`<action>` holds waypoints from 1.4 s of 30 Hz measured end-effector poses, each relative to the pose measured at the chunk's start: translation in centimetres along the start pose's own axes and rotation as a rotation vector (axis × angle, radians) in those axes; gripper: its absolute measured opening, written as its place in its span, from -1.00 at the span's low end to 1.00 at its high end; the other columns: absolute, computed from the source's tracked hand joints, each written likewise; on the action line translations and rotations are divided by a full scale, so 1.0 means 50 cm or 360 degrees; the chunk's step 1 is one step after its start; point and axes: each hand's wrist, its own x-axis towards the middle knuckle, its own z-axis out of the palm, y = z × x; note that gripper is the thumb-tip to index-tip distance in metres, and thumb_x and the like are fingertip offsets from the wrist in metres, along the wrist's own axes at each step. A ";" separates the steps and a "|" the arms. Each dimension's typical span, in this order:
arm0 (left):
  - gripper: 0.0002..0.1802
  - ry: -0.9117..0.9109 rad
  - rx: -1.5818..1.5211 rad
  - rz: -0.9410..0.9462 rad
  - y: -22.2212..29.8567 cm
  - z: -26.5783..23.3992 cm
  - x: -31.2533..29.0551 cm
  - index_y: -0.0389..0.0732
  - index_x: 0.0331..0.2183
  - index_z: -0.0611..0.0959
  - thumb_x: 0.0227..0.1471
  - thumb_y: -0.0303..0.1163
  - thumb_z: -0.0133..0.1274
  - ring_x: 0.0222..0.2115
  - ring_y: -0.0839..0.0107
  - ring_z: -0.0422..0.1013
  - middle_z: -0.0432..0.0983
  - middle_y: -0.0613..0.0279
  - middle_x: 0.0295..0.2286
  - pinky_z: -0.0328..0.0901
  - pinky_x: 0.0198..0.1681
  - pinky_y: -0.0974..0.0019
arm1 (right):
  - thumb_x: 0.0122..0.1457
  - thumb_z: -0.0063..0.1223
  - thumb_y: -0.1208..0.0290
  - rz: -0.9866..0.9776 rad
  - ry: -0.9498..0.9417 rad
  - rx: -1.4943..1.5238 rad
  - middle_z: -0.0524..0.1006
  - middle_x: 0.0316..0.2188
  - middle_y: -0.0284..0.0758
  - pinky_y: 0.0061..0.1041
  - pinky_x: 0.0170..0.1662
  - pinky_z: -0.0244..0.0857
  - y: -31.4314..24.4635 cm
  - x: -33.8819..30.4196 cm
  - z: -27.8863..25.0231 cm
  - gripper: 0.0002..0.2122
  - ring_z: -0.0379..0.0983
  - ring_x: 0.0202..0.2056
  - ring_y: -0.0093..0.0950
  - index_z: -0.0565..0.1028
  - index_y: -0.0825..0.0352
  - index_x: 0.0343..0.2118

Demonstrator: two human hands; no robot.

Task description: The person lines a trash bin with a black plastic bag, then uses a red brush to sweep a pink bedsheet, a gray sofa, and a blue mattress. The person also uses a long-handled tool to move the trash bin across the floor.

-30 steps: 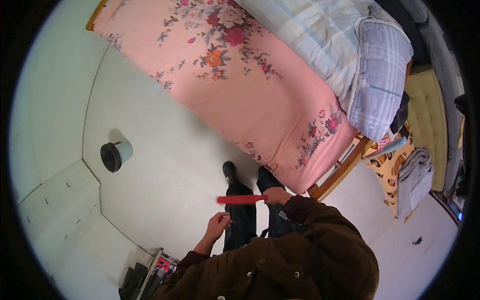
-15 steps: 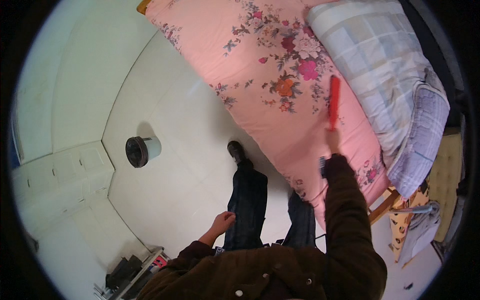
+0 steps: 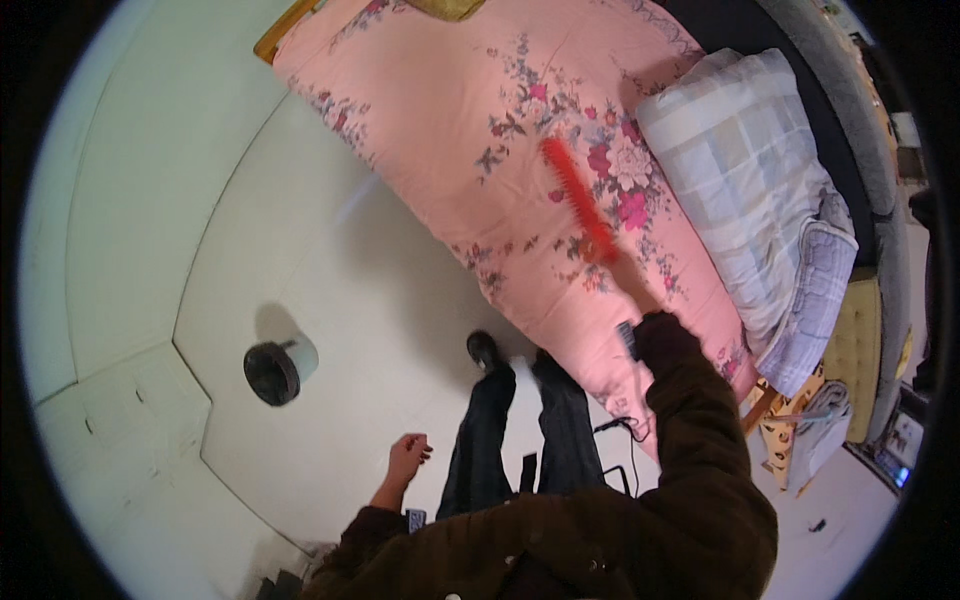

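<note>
My right hand is closed round the handle end of a long red bristled bed brush, and the handle is hidden in it. The brush reaches over a pink flowered bed sheet, pointing to the far left. Both hand and brush are a little blurred; whether the bristles touch the cloth I cannot tell. My left hand hangs beside my left leg over the pale floor. Its fingers are loosely bent and a little apart, with nothing seen in them.
A folded checked quilt lies along the bed's right side. A light bin with a dark liner stands on the floor at left. White cabinets line the left wall. A dark cable hangs at the near bed edge.
The brush has swung left across the sheet, turning from nearly straight ahead to a leftward slant. My left hand has moved left, away from my leg, with its fingers loosened.
</note>
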 end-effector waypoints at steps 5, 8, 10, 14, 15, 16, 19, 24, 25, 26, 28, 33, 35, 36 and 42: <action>-0.74 -0.0092 0.0013 -0.0029 0.021 0.030 0.068 -0.28 -0.33 0.48 -0.01 -0.28 -0.05 -0.59 0.51 0.38 0.48 0.19 -0.55 0.25 -0.56 0.48 | -0.09 0.01 0.23 0.0558 0.0361 -0.0441 0.45 -0.69 -0.24 -0.33 -0.55 0.21 0.003 0.210 -0.131 -0.75 0.39 -0.61 -0.37 0.48 0.35 -0.56; -0.74 -0.0156 0.0049 -0.0061 0.068 0.065 0.086 -0.29 -0.30 0.48 -0.03 -0.32 -0.05 -0.56 0.50 0.39 0.47 0.20 -0.54 0.26 -0.52 0.47 | -0.10 -0.01 0.21 0.0247 0.0120 -0.0896 0.45 -0.57 -0.22 -0.27 -0.43 0.21 -0.032 0.154 0.138 -0.75 0.39 -0.48 -0.34 0.48 0.33 -0.51; -0.72 -0.0176 0.0042 -0.0090 0.121 0.086 0.086 -0.31 -0.29 0.47 -0.03 -0.33 -0.05 -0.55 0.50 0.39 0.47 0.20 -0.52 0.28 -0.49 0.46 | -0.10 -0.02 0.19 -0.0055 -0.0655 -0.1053 0.46 -0.49 -0.22 -0.23 -0.35 0.21 -0.074 0.051 0.346 -0.74 0.40 -0.39 -0.31 0.48 0.32 -0.48; -0.71 -0.0363 0.0299 0.0200 0.266 0.100 0.070 -0.32 -0.29 0.47 -0.02 -0.30 -0.05 -0.54 0.53 0.38 0.47 0.21 -0.52 0.29 -0.46 0.45 | -0.20 0.03 0.32 -0.0340 -0.1917 -0.0882 0.48 -0.34 -0.19 -0.29 -0.23 0.24 -0.194 -0.065 0.493 -0.69 0.42 -0.34 -0.32 0.45 0.31 -0.32; -0.71 -0.0416 0.0298 0.0204 0.298 0.095 0.059 -0.33 -0.29 0.48 -0.02 -0.30 -0.05 -0.53 0.52 0.38 0.47 0.22 -0.52 0.29 -0.46 0.45 | -0.20 0.04 0.32 -0.0362 -0.1506 -0.0609 0.49 -0.36 -0.19 -0.29 -0.23 0.23 -0.225 -0.040 0.459 -0.68 0.42 -0.34 -0.31 0.44 0.30 -0.31; -0.70 -0.0482 0.0263 0.0260 0.326 0.094 0.053 -0.33 -0.29 0.48 -0.01 -0.30 -0.05 -0.53 0.52 0.38 0.47 0.22 -0.52 0.30 -0.45 0.44 | -0.20 0.06 0.31 -0.0372 -0.1094 -0.0341 0.49 -0.38 -0.19 -0.30 -0.22 0.23 -0.253 0.006 0.407 -0.67 0.42 -0.34 -0.31 0.44 0.30 -0.29; -0.69 -0.0306 0.0337 0.0033 0.393 0.080 0.064 -0.34 -0.30 0.47 -0.02 -0.28 -0.05 -0.53 0.52 0.38 0.47 0.24 -0.53 0.29 -0.45 0.45 | -0.12 0.09 0.22 -0.0042 -0.0659 -0.0260 0.48 -0.34 -0.18 -0.35 -0.20 0.23 -0.286 0.250 0.166 -0.66 0.39 -0.25 -0.33 0.43 0.28 -0.26; -0.72 -0.0193 0.0095 0.0024 0.412 0.080 0.165 -0.32 -0.30 0.48 -0.04 -0.31 -0.02 -0.54 0.52 0.37 0.46 0.22 -0.52 0.27 -0.49 0.47 | -0.07 0.03 0.26 0.0135 0.0413 -0.0619 0.45 -0.50 -0.12 -0.34 -0.54 0.29 -0.119 0.617 -0.187 -0.67 0.41 -0.59 -0.23 0.35 0.41 -0.31; -0.72 -0.0207 0.0022 0.0037 0.407 0.080 0.190 -0.32 -0.30 0.48 -0.04 -0.32 -0.01 -0.53 0.51 0.37 0.46 0.22 -0.51 0.28 -0.48 0.47 | -0.07 0.02 0.25 0.0349 0.0456 -0.0802 0.45 -0.51 -0.11 -0.33 -0.55 0.30 -0.070 0.660 -0.209 -0.65 0.42 -0.59 -0.20 0.34 0.43 -0.29; -0.73 -0.0282 -0.0033 0.0005 0.402 0.083 0.218 -0.32 -0.29 0.47 -0.03 -0.34 -0.02 -0.49 0.50 0.38 0.46 0.22 -0.49 0.29 -0.43 0.46 | -0.07 0.02 0.25 0.0464 0.0521 -0.0740 0.45 -0.52 -0.10 -0.33 -0.55 0.31 -0.028 0.697 -0.217 -0.63 0.42 -0.59 -0.18 0.33 0.45 -0.27; -0.74 -0.0409 0.0024 0.0038 0.395 0.077 0.264 -0.32 -0.28 0.46 -0.02 -0.36 -0.04 -0.45 0.49 0.39 0.46 0.22 -0.47 0.30 -0.39 0.45 | -0.10 -0.02 0.34 0.0301 0.0985 -0.0816 0.38 -0.76 -0.26 -0.37 -0.69 0.18 0.019 0.724 -0.138 -0.80 0.30 -0.75 -0.37 0.41 0.40 -0.51; -0.73 -0.0426 0.0250 -0.0041 0.437 0.007 0.312 -0.32 -0.27 0.45 -0.01 -0.35 -0.05 -0.45 0.52 0.38 0.46 0.23 -0.46 0.29 -0.37 0.46 | -0.02 -0.08 0.34 -0.0364 -0.0216 -0.1237 0.41 -0.54 -0.31 -0.36 -0.48 0.25 -0.130 0.482 0.439 -0.85 0.34 -0.52 -0.36 0.41 0.28 -0.41; -0.72 -0.0424 0.0249 -0.0075 0.474 -0.041 0.300 -0.32 -0.27 0.45 -0.01 -0.34 -0.05 -0.45 0.51 0.37 0.46 0.23 -0.46 0.28 -0.36 0.46 | 0.00 -0.09 0.33 -0.0482 -0.1183 -0.0925 0.41 -0.47 -0.27 -0.36 -0.41 0.23 -0.249 0.321 0.638 -0.82 0.33 -0.44 -0.36 0.39 0.28 -0.35; -0.70 -0.0528 0.0320 0.0123 0.492 -0.066 0.283 -0.31 -0.24 0.45 0.01 -0.31 -0.07 -0.43 0.48 0.38 0.46 0.21 -0.46 0.29 -0.35 0.43 | 0.01 -0.10 0.32 -0.0523 -0.1530 -0.0812 0.40 -0.43 -0.25 -0.37 -0.37 0.23 -0.306 0.260 0.698 -0.80 0.33 -0.40 -0.35 0.38 0.29 -0.32; -0.71 -0.0672 0.0349 0.0017 0.567 -0.197 0.245 -0.30 -0.28 0.48 -0.01 -0.29 -0.04 -0.44 0.52 0.38 0.46 0.23 -0.47 0.29 -0.36 0.45 | 0.07 -0.14 0.29 -0.0092 -0.0876 -0.0649 0.39 -0.21 -0.13 -0.37 -0.14 0.19 -0.459 0.431 0.517 -0.69 0.30 -0.17 -0.34 0.31 0.31 -0.13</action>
